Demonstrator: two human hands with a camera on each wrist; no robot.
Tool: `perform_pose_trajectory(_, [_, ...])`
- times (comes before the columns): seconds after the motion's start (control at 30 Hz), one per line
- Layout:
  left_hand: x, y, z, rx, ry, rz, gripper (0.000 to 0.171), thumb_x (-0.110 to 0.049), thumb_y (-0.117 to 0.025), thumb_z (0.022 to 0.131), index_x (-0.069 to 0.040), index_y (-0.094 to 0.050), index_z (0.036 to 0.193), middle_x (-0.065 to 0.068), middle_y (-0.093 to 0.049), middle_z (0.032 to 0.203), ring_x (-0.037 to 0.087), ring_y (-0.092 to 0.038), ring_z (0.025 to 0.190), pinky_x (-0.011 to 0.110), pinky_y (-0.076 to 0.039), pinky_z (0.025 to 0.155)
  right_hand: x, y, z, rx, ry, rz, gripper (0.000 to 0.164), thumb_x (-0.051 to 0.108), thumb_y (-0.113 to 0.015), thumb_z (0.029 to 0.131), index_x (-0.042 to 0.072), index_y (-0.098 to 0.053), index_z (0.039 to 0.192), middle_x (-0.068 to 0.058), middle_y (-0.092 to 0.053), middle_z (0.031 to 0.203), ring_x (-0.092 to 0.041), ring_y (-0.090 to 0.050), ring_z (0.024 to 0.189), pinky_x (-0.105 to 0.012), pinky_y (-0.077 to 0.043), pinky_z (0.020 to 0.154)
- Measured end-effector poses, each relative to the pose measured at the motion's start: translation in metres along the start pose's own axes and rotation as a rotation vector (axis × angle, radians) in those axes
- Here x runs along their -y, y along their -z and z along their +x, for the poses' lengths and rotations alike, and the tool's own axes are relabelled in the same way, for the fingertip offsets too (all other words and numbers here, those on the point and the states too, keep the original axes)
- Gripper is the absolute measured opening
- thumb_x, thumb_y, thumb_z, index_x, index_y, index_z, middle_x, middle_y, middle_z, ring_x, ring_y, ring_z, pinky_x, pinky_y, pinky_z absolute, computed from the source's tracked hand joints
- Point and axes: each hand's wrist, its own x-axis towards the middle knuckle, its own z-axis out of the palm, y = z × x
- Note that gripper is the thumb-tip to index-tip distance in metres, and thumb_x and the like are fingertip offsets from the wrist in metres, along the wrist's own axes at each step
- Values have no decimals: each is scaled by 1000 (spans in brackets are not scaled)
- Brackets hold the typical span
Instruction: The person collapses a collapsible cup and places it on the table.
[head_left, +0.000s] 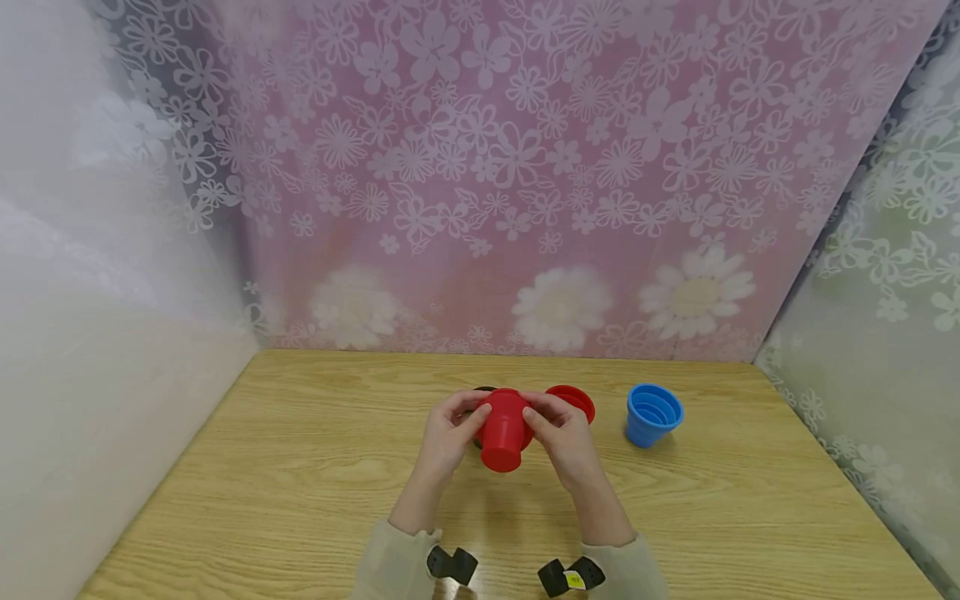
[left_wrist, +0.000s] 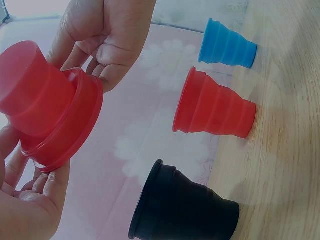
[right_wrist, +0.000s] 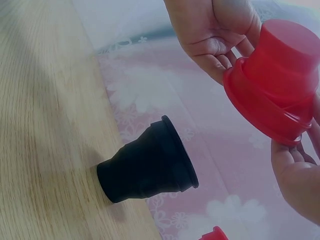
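My left hand and right hand hold a red collapsible cup between them, above the table. Thumbs and fingers pinch its rim from opposite sides. In the left wrist view the held cup looks partly folded, its narrow section rising out of a wide rim band. Its base faces the head camera. Behind it a black collapsible cup stands upright, mostly hidden in the head view. A second red cup stands upright behind my right hand. To the right is an upright blue collapsible cup.
The cups stand on a wood-grain table. A pink flowered curtain hangs along the back edge, with pale sheets at both sides. Black wrist cameras sit on both sleeves.
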Motion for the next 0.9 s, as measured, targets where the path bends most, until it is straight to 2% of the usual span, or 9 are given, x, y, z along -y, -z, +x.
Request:
perform_pose_trajectory(0.23, [-2, -1, -1, -18, -10, 7, 24, 0, -57, 84, 11, -56, 106, 11, -57, 93, 12, -56, 69, 24, -48, 59, -2, 0, 0, -24, 31, -23, 27, 2, -58, 83, -10, -57, 108, -5, -62, 92, -19, -59, 82, -30, -51, 70])
perform_pose_trajectory(0.4, [-2, -2, -1, -32, -13, 14, 22, 1, -58, 83, 11, -57, 103, 6, -56, 86, 12, -56, 67, 22, -48, 59, -2, 0, 1, -38, 22, -21, 30, 1, -59, 83, -14, -55, 108, -4, -63, 89, -19, -59, 81, -30, -51, 70])
perform_pose_trajectory(0.9, [-1, -2, -1, -32, -36, 33, 21, 2, -60, 81, 11, -59, 100, 12, -57, 89, 13, -56, 64, 22, -49, 56, -2, -3, 1, -105, 20, -80, 28, 0, -62, 80, -12, -59, 105, -4, -64, 89, -21, -60, 81, -32, -51, 69])
